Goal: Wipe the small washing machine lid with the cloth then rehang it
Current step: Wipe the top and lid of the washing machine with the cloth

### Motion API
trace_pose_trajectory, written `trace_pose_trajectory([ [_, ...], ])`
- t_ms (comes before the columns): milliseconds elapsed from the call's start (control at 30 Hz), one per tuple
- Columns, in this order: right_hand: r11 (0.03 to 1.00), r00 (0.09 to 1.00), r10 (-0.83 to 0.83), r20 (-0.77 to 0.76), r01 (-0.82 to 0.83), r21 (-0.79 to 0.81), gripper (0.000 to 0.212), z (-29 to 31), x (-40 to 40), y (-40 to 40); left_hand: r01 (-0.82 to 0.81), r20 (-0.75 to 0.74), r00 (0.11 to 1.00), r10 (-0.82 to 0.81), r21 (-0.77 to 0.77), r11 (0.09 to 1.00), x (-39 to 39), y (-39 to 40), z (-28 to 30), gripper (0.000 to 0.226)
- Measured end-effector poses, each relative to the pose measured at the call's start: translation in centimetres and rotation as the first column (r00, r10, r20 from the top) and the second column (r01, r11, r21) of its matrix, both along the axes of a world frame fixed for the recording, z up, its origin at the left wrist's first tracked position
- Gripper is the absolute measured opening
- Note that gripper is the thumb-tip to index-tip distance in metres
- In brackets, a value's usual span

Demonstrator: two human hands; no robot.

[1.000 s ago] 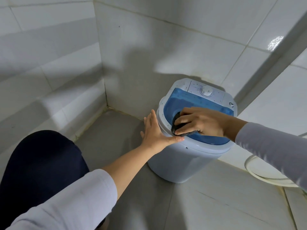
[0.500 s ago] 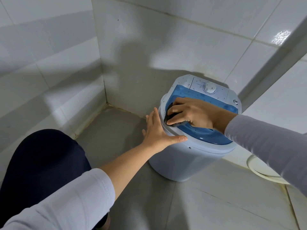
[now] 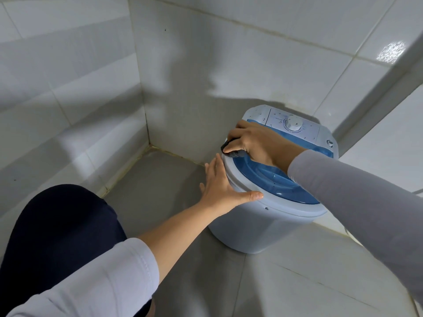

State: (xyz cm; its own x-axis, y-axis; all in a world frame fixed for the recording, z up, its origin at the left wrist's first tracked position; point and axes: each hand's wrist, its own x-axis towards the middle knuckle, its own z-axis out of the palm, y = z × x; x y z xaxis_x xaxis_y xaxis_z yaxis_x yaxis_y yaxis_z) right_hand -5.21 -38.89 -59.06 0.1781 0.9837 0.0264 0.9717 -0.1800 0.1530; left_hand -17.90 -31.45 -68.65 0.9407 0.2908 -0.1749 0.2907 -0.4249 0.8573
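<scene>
A small pale-blue washing machine (image 3: 258, 227) stands on the floor against the tiled wall. Its translucent blue lid (image 3: 274, 179) lies flat on top, with a white control panel and dial (image 3: 293, 122) behind it. My right hand (image 3: 254, 140) presses a dark grey cloth (image 3: 235, 153) onto the lid's far left edge, at the white rim; most of the cloth is hidden under the fingers. My left hand (image 3: 220, 187) rests flat against the machine's left side, fingers spread, thumb along the rim.
White tiled walls meet in a corner (image 3: 146, 124) to the left of the machine. The floor (image 3: 160, 179) is grey tile. My knee in dark trousers (image 3: 61, 229) is at the lower left. A grey ledge (image 3: 377, 92) runs diagonally at the upper right.
My right hand has slid the cloth from the front-middle of the lid to its far left edge. My left hand has stayed on the machine's side.
</scene>
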Motion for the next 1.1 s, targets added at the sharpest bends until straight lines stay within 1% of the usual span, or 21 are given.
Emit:
trace_pose_trajectory([
  [100,0.99,0.991,-0.126,-0.046,0.122,-0.072,0.044,1.3,0.1,0.7,0.017,-0.001,1.0,-0.017,-0.048,0.999,-0.1,0.2,0.1,0.141],
  [133,0.983,0.983,-0.175,-0.06,0.172,-0.057,0.047,1.7,0.4,0.7,0.019,0.003,1.0,-0.019,-0.07,0.997,-0.1,0.5,0.2,0.141],
  [200,0.966,0.963,-0.256,-0.085,0.258,0.02,0.052,2.4,1.3,0.5,0.01,0.013,1.0,-0.009,-0.088,0.996,-0.1,1.4,0.7,0.137],
  [233,0.957,0.955,-0.283,-0.093,0.288,0.043,0.054,2.7,1.7,0.3,-0.002,0.018,1.0,0.004,-0.077,0.997,0.1,2.0,1.0,0.134],
  [300,0.949,0.946,-0.306,-0.111,0.311,0.039,0.056,3.1,2.1,0.1,-0.026,0.028,0.999,0.027,-0.029,0.999,0.7,3.2,1.7,0.131],
  [400,0.961,0.956,-0.275,-0.104,0.276,-0.006,0.056,3.0,1.6,0.4,-0.029,0.05,0.998,0.028,0.021,0.999,2.3,4.9,2.3,0.129],
  [567,0.981,0.972,-0.187,-0.144,0.177,-0.08,0.048,1.4,1.1,1.3,0.029,0.035,0.999,-0.033,0.107,0.994,4.8,7.1,2.8,0.133],
  [633,0.989,0.982,-0.142,-0.122,0.135,-0.057,0.042,0.8,1.4,1.3,0.065,0.007,0.998,-0.067,0.142,0.988,5.3,7.6,2.9,0.136],
  [700,0.995,0.992,-0.098,-0.079,0.097,-0.016,0.034,0.3,1.6,1.3,0.1,-0.02,0.995,-0.098,0.145,0.984,5.7,7.9,2.9,0.138],
  [800,0.997,0.996,-0.079,-0.032,0.079,0.016,0.021,-0.2,1.9,1.3,0.133,-0.044,0.991,-0.128,0.148,0.98,6.1,8.2,2.6,0.139],
  [867,0.996,0.997,-0.077,-0.015,0.077,0.04,0.017,-0.5,2.4,1.4,0.143,-0.049,0.989,-0.138,0.15,0.978,6.3,8.3,2.4,0.139],
  [967,0.995,0.996,-0.084,0.038,0.082,0.062,0.017,-0.7,3.3,1.4,0.159,-0.064,0.987,-0.15,0.175,0.972,6.5,8.3,2.5,0.139],
  [1100,0.989,0.991,-0.118,0.061,0.112,0.1,0.025,-0.9,4.4,1.4,0.174,-0.09,0.983,-0.16,0.188,0.967,6.6,8.4,2.5,0.14],
])
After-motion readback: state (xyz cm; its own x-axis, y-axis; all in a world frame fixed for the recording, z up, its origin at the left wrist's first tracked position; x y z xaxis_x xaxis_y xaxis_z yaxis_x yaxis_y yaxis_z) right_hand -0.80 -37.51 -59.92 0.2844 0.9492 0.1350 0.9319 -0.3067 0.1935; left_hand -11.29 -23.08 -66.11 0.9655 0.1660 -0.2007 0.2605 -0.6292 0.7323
